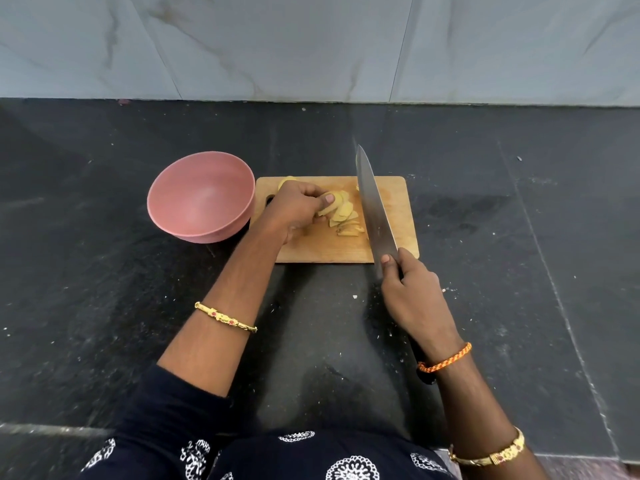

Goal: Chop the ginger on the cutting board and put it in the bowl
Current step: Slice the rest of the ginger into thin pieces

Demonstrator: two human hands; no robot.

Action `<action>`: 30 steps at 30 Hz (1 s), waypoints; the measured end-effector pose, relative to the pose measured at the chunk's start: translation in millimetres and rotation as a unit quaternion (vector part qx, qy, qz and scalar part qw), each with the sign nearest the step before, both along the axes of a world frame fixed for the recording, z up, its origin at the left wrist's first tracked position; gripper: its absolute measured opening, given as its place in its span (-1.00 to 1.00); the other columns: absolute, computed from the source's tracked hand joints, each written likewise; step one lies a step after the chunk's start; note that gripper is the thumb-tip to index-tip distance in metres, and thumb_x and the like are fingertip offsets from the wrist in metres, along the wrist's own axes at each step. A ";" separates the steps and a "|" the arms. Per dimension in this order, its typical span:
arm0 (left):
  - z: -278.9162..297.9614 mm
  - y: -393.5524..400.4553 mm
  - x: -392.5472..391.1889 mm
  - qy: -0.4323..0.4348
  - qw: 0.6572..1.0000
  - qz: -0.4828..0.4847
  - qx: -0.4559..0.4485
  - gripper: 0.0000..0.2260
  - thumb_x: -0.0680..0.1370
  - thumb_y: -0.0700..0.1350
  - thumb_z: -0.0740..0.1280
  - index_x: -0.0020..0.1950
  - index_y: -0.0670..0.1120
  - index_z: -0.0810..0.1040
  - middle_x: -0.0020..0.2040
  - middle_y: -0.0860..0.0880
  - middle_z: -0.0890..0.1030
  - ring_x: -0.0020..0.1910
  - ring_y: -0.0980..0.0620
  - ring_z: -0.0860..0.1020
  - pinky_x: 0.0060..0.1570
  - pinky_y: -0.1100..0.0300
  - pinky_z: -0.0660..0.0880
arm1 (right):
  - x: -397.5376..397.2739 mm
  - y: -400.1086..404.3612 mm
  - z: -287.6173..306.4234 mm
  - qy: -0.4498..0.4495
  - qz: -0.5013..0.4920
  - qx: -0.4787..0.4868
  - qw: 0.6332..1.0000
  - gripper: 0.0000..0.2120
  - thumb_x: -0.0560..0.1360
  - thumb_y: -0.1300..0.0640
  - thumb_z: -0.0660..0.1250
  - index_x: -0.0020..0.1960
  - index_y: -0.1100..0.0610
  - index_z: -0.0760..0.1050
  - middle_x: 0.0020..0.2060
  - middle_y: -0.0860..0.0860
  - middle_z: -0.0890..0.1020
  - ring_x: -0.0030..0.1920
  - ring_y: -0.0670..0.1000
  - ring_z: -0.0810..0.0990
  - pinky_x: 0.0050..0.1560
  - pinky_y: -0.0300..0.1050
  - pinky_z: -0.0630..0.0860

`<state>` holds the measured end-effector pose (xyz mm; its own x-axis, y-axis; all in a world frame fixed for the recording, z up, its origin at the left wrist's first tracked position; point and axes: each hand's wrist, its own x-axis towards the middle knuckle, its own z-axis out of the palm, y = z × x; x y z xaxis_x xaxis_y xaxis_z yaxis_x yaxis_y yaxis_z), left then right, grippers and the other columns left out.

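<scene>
Slicing underway: your left hand [298,206] pinches ginger [341,211], right hand [410,289] grips knife [374,206]; next, chop finer, then fill the bowl [202,199].

The worktop [485,220] in front of me is dark stone, speckled with pale flecks and a few small light crumbs, with seams running across it on my right. It ends at a pale marbled wall [311,46] at the back. Two things sit directly on it: a pink bowl [202,197] to my left, and a wooden cutting board [394,202] just beside the bowl on its right, the two close enough that I cannot tell if they touch.
</scene>
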<state>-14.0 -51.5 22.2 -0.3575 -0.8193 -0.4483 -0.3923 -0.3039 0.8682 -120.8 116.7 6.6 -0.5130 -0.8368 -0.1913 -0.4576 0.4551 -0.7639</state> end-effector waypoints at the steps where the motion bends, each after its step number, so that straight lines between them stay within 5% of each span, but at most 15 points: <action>1: 0.2 0.6 -1.3 0.004 1.000 0.005 0.004 -0.73 0.54 -0.23 0.32 0.24 -0.22 0.50 0.13 -0.14 0.58 -0.02 0.03 0.62 -0.09 0.26 0.59 | 0.2 -0.3 -0.6 -0.001 0.000 -0.002 1.000 -0.72 0.63 0.05 0.09 -0.20 0.17 0.32 -0.36 0.05 0.48 -0.35 -0.03 0.41 -0.38 -0.25 0.29; 8: -9.8 4.9 -20.7 -0.093 0.992 -0.010 -0.080 -0.81 0.50 -0.14 0.40 0.08 -0.15 0.61 -0.03 -0.04 0.61 0.02 0.02 0.54 0.09 0.11 0.51 | -1.8 -1.2 0.1 0.006 -0.017 -0.029 0.999 -0.66 0.62 0.09 0.11 -0.31 0.10 0.21 -0.42 0.03 0.43 -0.39 -0.07 0.37 -0.42 -0.43 0.28; 18: -26.6 23.8 -26.2 -0.206 0.939 0.021 -0.276 -0.65 0.43 -0.04 0.46 0.19 -0.06 0.59 0.14 -0.04 0.63 0.16 -0.03 0.54 0.15 0.04 0.49 | -2.8 1.1 -0.1 0.000 -0.022 -0.033 0.999 -0.66 0.62 0.07 0.10 -0.32 0.07 0.21 -0.40 0.02 0.43 -0.38 -0.08 0.37 -0.41 -0.40 0.30; 30: -14.6 10.0 -22.0 -0.213 0.934 -0.118 -0.261 -0.66 0.44 -0.03 0.45 0.15 -0.16 0.60 0.06 -0.09 0.65 0.01 0.03 0.57 -0.06 0.24 0.42 | -2.5 0.1 -0.3 -0.003 -0.017 -0.037 0.999 -0.66 0.62 0.07 0.11 -0.31 0.10 0.23 -0.41 0.01 0.42 -0.39 -0.08 0.36 -0.43 -0.39 0.28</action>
